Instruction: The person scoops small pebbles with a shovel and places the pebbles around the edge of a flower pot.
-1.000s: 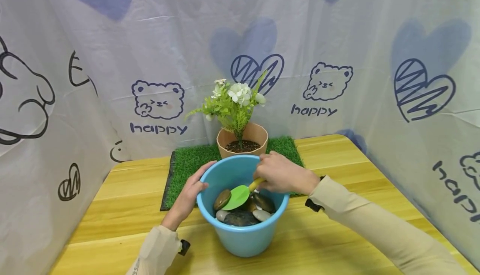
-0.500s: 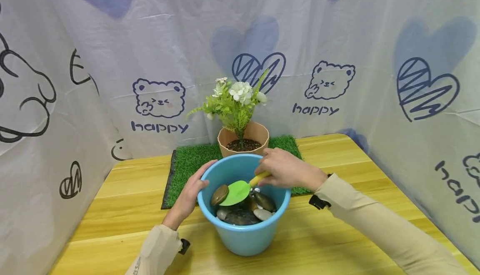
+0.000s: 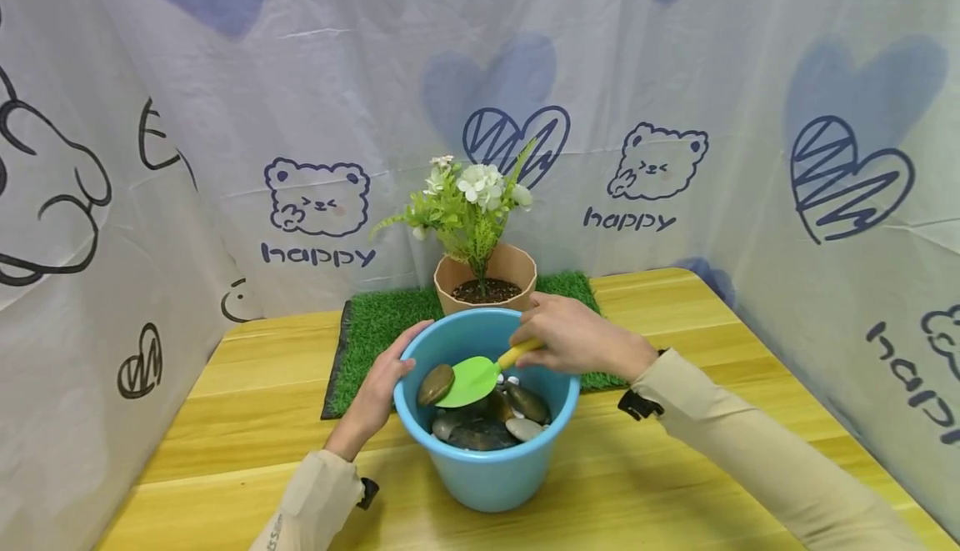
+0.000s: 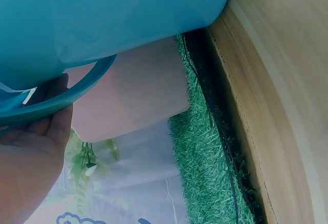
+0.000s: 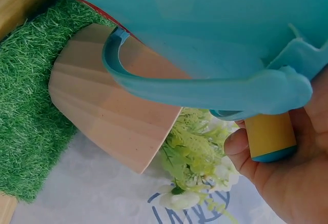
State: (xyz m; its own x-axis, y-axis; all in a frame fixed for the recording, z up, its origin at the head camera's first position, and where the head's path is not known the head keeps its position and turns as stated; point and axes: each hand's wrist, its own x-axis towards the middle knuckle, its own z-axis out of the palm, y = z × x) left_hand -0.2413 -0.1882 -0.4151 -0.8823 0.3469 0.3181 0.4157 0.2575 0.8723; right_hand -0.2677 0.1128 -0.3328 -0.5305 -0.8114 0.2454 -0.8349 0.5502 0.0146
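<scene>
A light blue bucket stands on the table with several smooth stones inside. My left hand grips its left rim, thumb over the edge; in the left wrist view the fingers pass behind the bucket's blue carrying handle. In my right hand is a small trowel, held by its yellow grip, the green blade reaching down into the bucket. A brown oval stone lies at the blade's tip, against the bucket's left inner wall, above the other stones.
Just behind the bucket, a peach flowerpot with a white-flowered plant stands on a green grass mat. The wooden table is enclosed by printed white curtains at the back and both sides.
The brown stone has risen toward the bucket's upper left wall, with the trowel blade following it. My right hand has lifted slightly; the left hand stays on the rim.
</scene>
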